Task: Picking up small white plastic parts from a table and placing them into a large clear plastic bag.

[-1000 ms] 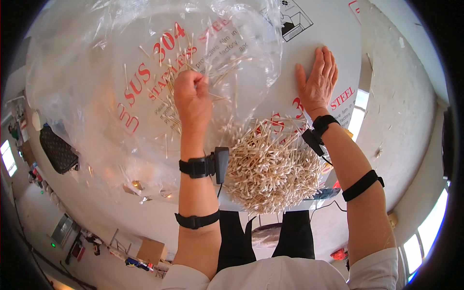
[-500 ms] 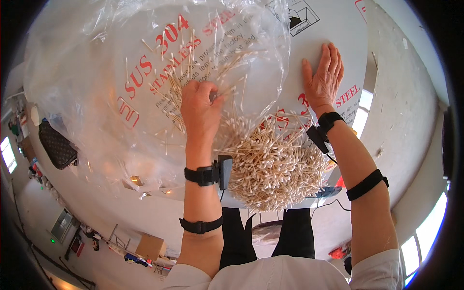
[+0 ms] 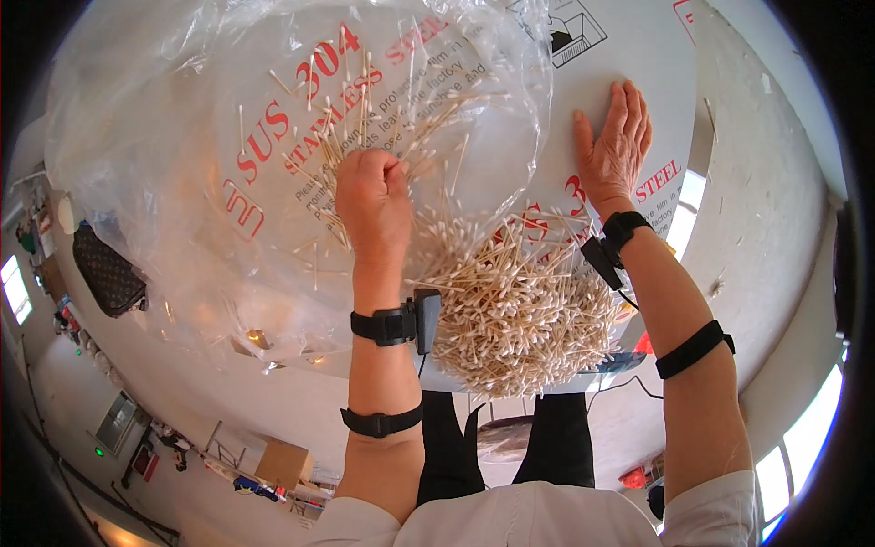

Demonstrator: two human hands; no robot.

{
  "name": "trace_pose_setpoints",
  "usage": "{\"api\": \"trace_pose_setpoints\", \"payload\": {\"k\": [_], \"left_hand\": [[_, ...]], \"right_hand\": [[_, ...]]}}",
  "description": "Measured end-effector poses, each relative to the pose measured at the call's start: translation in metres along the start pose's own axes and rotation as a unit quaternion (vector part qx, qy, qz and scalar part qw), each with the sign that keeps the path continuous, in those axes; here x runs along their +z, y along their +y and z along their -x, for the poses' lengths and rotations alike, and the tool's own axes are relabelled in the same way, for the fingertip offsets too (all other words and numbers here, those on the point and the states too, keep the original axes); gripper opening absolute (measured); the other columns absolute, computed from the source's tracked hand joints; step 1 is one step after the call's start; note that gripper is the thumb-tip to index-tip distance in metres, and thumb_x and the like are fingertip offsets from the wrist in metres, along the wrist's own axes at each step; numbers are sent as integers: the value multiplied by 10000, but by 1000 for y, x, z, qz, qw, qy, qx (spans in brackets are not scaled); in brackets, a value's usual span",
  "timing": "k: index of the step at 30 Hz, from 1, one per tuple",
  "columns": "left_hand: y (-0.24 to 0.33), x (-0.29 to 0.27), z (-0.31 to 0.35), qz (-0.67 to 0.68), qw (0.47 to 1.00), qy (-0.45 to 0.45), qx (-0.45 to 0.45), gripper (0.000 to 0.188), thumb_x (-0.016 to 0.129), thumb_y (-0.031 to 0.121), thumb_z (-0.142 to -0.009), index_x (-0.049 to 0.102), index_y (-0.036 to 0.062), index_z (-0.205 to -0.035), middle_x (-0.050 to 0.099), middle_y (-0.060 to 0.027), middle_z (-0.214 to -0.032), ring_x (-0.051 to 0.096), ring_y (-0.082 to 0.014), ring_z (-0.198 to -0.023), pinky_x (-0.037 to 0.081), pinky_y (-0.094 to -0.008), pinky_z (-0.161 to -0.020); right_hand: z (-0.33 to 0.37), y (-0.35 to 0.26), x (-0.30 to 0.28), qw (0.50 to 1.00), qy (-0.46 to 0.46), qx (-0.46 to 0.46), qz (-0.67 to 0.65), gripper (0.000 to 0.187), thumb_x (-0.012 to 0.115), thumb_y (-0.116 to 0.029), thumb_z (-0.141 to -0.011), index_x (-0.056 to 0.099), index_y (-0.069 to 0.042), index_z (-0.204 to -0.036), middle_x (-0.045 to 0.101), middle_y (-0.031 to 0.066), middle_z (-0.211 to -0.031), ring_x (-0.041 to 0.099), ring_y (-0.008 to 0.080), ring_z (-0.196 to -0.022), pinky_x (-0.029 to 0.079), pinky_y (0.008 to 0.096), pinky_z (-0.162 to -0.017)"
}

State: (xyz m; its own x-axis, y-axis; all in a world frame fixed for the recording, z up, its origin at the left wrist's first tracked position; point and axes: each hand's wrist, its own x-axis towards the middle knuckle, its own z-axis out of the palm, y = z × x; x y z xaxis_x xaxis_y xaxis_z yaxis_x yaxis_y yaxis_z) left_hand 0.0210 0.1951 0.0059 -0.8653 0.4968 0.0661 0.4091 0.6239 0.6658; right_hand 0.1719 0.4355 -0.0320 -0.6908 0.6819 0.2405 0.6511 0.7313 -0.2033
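A big heap of cotton swabs (image 3: 524, 314) with pale wooden sticks lies at the table's near edge. More swabs are scattered over a clear plastic bag (image 3: 128, 182) spread across the left and middle. My left hand (image 3: 372, 205) is closed over these loose swabs, knuckles up and fingers curled inward. Its fingertips are hidden, so whatever they pinch does not show. Flat on the table sheet, right of the bag, rests my right hand (image 3: 613, 150), open and holding nothing, its fingers pointing away from me.
The table (image 3: 638, 46) wears a pale film printed in red and black. A dark patterned bag (image 3: 108, 271) is beyond the left edge. Below on the left a cardboard box (image 3: 284, 463) stands on the floor. Straps and small black devices with cables sit on both my forearms.
My left hand has shifted slightly left and rolled, and the gap seen between thumb and fingers has closed. My right hand stays flat in place.
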Motion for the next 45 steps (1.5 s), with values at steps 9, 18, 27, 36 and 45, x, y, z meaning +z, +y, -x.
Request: {"api": "trace_pose_setpoints", "payload": {"k": [9,18,27,36,45], "left_hand": [[-22,-25,2,45,993,90,-68,95,640,-18,-752,577,26,-806,576,-93,-751,563,-242,-686,461,-333,-648],[-29,-46,5,192,964,-62,-173,80,669,0,-778,603,16,-819,596,-35,-704,519,-112,-602,451,-256,-585],[-22,-24,22,40,994,-61,-85,107,666,26,-761,574,25,-816,543,-116,-762,561,-246,-702,460,-330,-653],[38,-61,45,204,941,-228,-144,92,602,91,-868,558,19,-831,519,-41,-687,469,-88,-637,406,-248,-593],[-6,-42,44,142,951,-71,-266,145,703,95,-784,587,24,-834,564,-76,-776,541,-173,-684,447,-304,-635]], "right_hand": [[-1,-2,-2,1000,-12,11,1,639,527,-418,-871,341,-57,-1363,313,142,-1445,243,303,-1369,149,453,-1126],[2,3,0,1000,-8,1,11,633,508,-436,-885,341,-57,-1364,315,144,-1442,245,302,-1368,155,451,-1125],[0,1,1,1000,-2,-7,2,632,490,-457,-894,344,-58,-1363,313,145,-1441,245,302,-1367,148,450,-1129],[1,6,2,1000,-6,-2,15,632,502,-448,-886,348,-64,-1364,317,138,-1443,243,294,-1370,146,444,-1132],[1,4,4,1000,3,-10,2,630,491,-468,-892,365,-62,-1358,330,137,-1438,245,291,-1373,146,441,-1132]]}}
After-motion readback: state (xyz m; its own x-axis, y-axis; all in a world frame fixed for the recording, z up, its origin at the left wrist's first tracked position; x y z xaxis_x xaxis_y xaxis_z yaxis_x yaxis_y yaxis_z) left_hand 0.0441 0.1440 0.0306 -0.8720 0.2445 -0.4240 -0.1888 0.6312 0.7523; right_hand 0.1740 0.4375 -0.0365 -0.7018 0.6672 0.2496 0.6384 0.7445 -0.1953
